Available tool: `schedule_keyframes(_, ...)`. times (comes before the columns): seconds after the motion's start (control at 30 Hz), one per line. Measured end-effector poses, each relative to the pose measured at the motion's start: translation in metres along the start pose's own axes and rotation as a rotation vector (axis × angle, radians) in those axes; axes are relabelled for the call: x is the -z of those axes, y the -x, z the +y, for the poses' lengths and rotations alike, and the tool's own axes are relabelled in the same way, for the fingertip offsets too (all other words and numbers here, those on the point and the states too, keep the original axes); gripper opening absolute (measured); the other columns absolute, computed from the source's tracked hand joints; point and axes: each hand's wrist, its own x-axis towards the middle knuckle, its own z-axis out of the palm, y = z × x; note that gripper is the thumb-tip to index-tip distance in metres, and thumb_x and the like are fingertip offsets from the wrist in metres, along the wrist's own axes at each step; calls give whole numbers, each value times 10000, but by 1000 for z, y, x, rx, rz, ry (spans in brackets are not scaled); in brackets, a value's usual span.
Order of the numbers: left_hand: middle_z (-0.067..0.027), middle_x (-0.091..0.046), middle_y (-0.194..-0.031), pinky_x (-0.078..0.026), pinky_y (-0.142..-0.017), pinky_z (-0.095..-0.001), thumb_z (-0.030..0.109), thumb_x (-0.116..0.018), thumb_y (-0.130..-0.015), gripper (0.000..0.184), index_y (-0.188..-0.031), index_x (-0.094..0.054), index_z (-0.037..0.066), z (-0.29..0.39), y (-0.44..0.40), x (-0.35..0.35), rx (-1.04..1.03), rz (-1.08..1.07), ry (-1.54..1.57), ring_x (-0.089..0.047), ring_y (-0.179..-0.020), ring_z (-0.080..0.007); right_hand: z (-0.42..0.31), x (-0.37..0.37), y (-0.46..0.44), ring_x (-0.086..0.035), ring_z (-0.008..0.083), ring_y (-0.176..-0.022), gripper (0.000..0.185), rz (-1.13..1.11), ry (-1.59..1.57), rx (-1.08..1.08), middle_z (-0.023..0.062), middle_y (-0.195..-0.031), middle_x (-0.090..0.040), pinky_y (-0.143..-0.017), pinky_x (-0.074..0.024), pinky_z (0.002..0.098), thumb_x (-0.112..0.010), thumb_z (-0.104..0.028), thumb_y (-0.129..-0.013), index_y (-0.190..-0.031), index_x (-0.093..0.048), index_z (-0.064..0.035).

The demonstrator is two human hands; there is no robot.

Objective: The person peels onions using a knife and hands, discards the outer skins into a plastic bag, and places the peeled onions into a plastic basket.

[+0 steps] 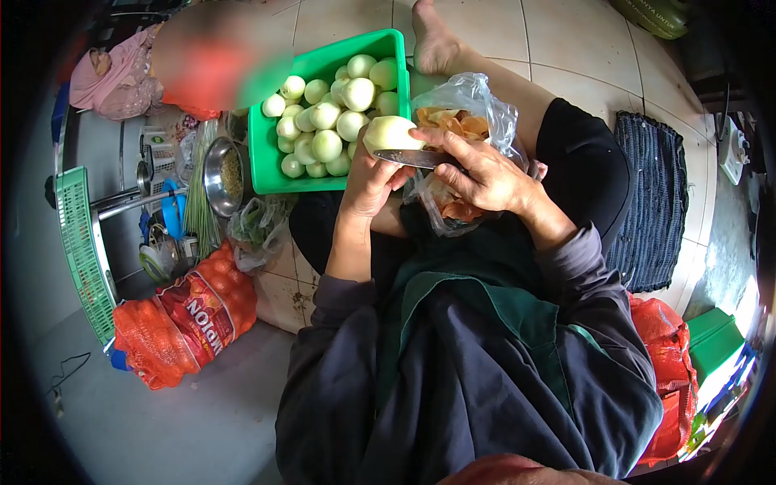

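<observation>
My left hand (371, 179) is closed around a peeled, pale onion (391, 136), held up over my lap. In my right hand (485, 174) is a knife (408, 158), its dark blade lying across the lower side of that onion. My right fingertips also reach the onion's right side. Just beyond, a green plastic tub (260, 153) holds many peeled onions (326, 129). Below and behind my right hand, a clear plastic bag (483, 86) contains brown onion skins (461, 123), partly hidden by the hand.
A red mesh sack (194, 311) lies at the left near a green crate (81, 250). Beside the tub stand a metal bowl (222, 174) and a bundle of long green stalks (200, 210). A dark woven mat (647, 202) and another red sack (667, 372) lie at the right.
</observation>
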Motion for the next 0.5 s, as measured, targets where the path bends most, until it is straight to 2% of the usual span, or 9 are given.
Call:
schedule_keyframes(0.13,-57,-579,-914,-395,-455,-165,402,-705,-815,589,-1207,-413,74,15,0,-5,-16,5,-179,-553,-642,-78,13,-4,3,-608,391,-996,493,46,56,46,208,-1128,-608,-864,-483,437,-527,-118,-923,-1393,-375,-134)
schedule_keyframes(0.27,-38,-576,-884,-390,-454,-165,453,-701,-803,618,-1205,-424,75,16,1,-5,-19,11,-167,-536,-626,-68,11,-5,0,-629,389,-902,497,66,56,90,213,-1107,-609,-816,-494,448,-524,-126,-923,-1395,-371,-139)
schedule_keyframes(0.5,-18,-570,-877,-382,-453,-157,484,-690,-791,610,-1191,-469,79,15,1,-1,105,6,-174,-517,-614,-44,-1,-5,1,-636,379,-858,486,71,140,22,196,-1065,-614,-736,-525,437,-520,-145,-915,-1383,-389,-136)
